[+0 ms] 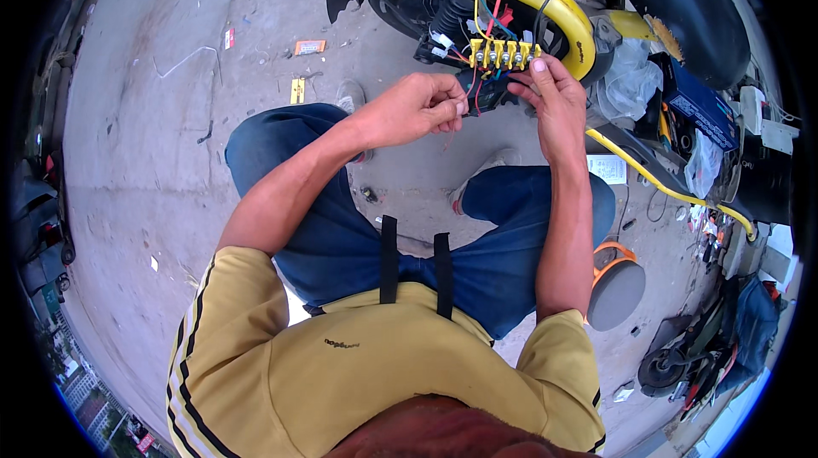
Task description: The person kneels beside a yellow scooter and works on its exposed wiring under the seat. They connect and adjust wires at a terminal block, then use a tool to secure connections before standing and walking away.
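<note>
A yellow terminal block (pixel 503 54) with several screws hangs by the scooter's yellow tube frame (pixel 576 32), with red, yellow, blue and black wires above and below it. My right hand (pixel 550 104) grips the block's right end, thumb on its edge. Just below and left of the block, my left hand (pixel 422 109) pinches a thin red wire (pixel 474 93). Small white connectors (pixel 440 42) sit left of the block. Behind are a black tire (pixel 390 3) and a dark part (pixel 477 103) partly hidden by the wires.
A blue box (pixel 694 104) and plastic bags (pixel 626 74) lie on the scooter's right part. An orange-and-grey round object (pixel 615 294) is beside my right leg. Piled dark gear (pixel 669 368) lies farther right. Packets (pixel 309 47) and scraps litter the concrete floor (pixel 153 160).
</note>
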{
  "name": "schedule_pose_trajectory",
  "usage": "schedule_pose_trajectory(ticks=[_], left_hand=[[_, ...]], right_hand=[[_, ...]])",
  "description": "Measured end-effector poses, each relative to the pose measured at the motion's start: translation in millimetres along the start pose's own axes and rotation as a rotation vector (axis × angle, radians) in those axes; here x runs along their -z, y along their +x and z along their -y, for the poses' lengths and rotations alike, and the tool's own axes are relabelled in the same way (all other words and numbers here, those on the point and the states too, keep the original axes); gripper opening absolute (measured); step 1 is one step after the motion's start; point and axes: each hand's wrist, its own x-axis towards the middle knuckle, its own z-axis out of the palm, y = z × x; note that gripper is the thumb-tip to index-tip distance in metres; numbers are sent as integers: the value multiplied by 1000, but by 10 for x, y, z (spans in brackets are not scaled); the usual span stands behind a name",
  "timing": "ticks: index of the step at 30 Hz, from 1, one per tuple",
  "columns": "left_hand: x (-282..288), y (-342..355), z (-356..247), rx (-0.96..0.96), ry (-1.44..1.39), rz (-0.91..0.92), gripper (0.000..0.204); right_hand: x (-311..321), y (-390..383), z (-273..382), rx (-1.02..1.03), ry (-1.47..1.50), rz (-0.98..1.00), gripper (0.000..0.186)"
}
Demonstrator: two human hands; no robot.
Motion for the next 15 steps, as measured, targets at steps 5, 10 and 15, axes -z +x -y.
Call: schedule_pose_trajectory(ticks=[5,10,15], left_hand=[[95,0,85,-66,6,-31,23],[176,-13,-2,34,161,-107,18],[283,8,51,-17,200,-113,18]], right_hand=[[14,-8,-21,33,-11,2,37],[4,-11,-25,49,30,-5,35],[-27,-25,-20,32,64,-14,33]])
